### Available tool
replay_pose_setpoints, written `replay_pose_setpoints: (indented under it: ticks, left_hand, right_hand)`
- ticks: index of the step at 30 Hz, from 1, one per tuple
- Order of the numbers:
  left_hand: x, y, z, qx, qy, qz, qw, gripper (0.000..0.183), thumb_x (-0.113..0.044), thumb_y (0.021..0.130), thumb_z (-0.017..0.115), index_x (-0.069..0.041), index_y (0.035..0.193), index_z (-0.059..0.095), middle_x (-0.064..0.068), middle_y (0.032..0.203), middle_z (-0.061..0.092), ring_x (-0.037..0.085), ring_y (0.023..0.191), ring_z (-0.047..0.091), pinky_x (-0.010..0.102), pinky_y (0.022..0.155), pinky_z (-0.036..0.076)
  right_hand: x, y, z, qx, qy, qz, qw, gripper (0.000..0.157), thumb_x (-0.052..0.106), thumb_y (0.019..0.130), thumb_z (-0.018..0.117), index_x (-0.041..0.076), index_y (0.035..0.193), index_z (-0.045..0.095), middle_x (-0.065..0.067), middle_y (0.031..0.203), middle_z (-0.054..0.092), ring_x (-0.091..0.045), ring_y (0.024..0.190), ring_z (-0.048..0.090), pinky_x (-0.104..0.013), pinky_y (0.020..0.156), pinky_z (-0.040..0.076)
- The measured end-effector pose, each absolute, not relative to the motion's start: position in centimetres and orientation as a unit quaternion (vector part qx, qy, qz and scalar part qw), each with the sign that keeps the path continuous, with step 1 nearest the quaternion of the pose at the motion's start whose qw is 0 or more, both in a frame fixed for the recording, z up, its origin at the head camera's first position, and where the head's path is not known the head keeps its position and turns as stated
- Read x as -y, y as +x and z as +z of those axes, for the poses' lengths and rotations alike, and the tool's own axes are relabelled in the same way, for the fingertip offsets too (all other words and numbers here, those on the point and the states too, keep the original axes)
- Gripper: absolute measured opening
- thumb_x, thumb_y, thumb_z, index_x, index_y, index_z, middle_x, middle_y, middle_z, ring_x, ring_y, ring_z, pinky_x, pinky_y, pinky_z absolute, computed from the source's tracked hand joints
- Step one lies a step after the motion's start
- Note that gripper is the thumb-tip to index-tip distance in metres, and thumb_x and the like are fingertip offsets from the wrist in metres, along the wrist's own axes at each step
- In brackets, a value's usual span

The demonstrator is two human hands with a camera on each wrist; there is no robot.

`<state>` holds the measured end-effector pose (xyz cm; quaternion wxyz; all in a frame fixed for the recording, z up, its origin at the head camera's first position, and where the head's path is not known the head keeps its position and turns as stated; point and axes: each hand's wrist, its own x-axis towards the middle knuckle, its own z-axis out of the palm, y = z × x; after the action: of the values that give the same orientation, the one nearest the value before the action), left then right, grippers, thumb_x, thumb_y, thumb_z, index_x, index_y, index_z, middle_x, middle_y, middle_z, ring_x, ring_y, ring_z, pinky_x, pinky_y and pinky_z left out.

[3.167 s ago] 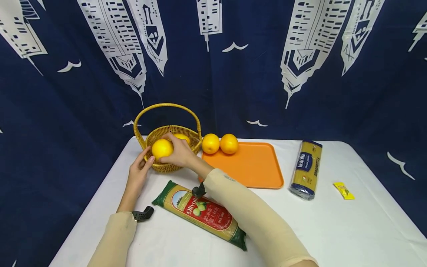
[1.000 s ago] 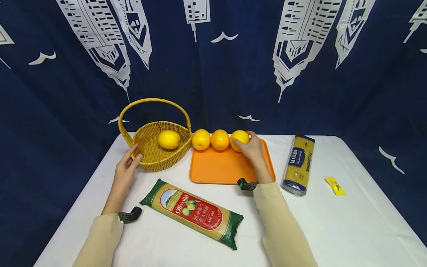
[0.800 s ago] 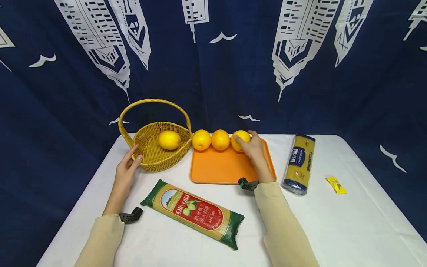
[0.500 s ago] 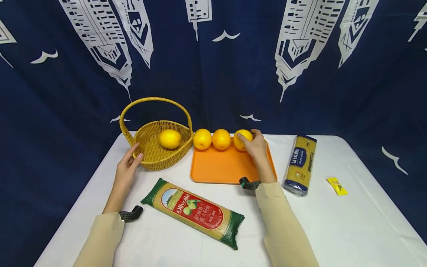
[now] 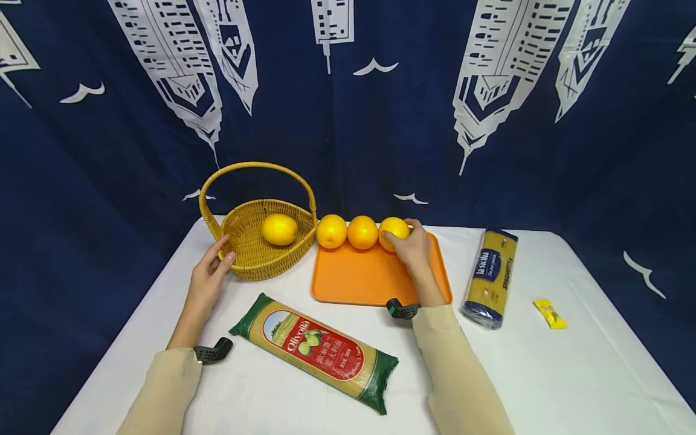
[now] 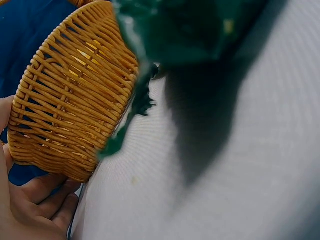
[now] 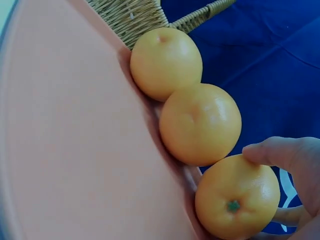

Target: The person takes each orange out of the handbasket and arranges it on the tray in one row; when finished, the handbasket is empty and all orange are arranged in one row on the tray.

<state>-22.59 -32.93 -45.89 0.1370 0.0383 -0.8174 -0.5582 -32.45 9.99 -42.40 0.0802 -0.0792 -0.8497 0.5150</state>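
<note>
Wicker basket [image 5: 263,267] at eleven o'clock: the left hand [image 5: 206,275] lightly holds its eight-o'clock end, apparently to steady it. Right hand [image 5: 415,249] closes round an orange [image 5: 397,227] at the one-o'clock rim of the tray [image 5: 356,281], likely against rolling.

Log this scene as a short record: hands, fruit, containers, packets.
Left hand: touching the left side of the wicker basket
Right hand: holding the rightmost orange
Inside basket: one yellow fruit
Orange tray: left orange, middle orange and held one in a row along far edge
Pasta: green-ended packet, slantwise, nearest the person; blue-ended packet, right of the tray
Farthest right: small yellow sachet
</note>
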Motion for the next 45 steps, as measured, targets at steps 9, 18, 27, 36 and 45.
replay_pose_setpoints:
  ticks: [9,18,27,36,45]
  left_hand:
    - [32.8,-22.5,-46.1,0.814,0.044,-0.563,0.136,0.061,-0.047,0.108,0.057,-0.033,0.164,0.039,0.002,0.171,0.034,0.028,0.151,0.043,-0.001,0.096,0.038]
    - [32.8,-22.6,-45.7,0.821,0.041,-0.552,0.139,0.060,-0.047,0.108,0.057,-0.034,0.164,0.039,0.002,0.171,0.035,0.028,0.152,0.043,0.002,0.098,0.038]
    - [32.9,-22.8,-45.8,0.822,0.047,-0.550,0.137,0.060,-0.049,0.108,0.055,-0.033,0.164,0.039,0.002,0.171,0.035,0.027,0.151,0.043,0.010,0.107,0.040]
    - [33.0,-22.8,-45.9,0.827,0.051,-0.545,0.132,0.059,-0.048,0.109,0.054,-0.035,0.165,0.038,0.001,0.172,0.033,0.027,0.153,0.041,0.043,0.124,0.038]
    - [33.1,-23.0,-45.9,0.828,0.050,-0.543,0.133,0.059,-0.046,0.110,0.055,-0.032,0.165,0.038,0.002,0.172,0.032,0.027,0.153,0.041,0.047,0.124,0.037]
  right_hand:
    - [-10.3,-32.4,-42.0,0.832,-0.081,0.543,0.073,0.079,0.039,0.098,0.073,0.001,0.158,0.039,-0.024,0.154,0.049,-0.038,0.134,0.050,-0.048,0.119,0.044]
    - [-10.4,-32.4,-42.2,0.834,-0.097,0.536,0.093,0.075,0.028,0.095,0.076,0.002,0.156,0.042,-0.023,0.151,0.051,-0.038,0.132,0.050,-0.049,0.117,0.047]
    - [-10.0,-32.5,-42.5,0.831,-0.096,0.541,0.082,0.074,0.033,0.095,0.076,0.003,0.154,0.044,-0.024,0.149,0.054,-0.038,0.134,0.051,-0.049,0.116,0.047]
    - [-10.0,-32.6,-42.5,0.815,-0.099,0.563,0.099,0.072,0.038,0.097,0.074,0.001,0.152,0.046,-0.023,0.152,0.052,-0.037,0.138,0.049,-0.046,0.121,0.042]
    - [-9.9,-32.2,-41.5,0.824,-0.084,0.536,0.163,0.071,0.042,0.096,0.075,0.003,0.150,0.052,-0.016,0.154,0.054,-0.035,0.143,0.048,-0.047,0.123,0.038]
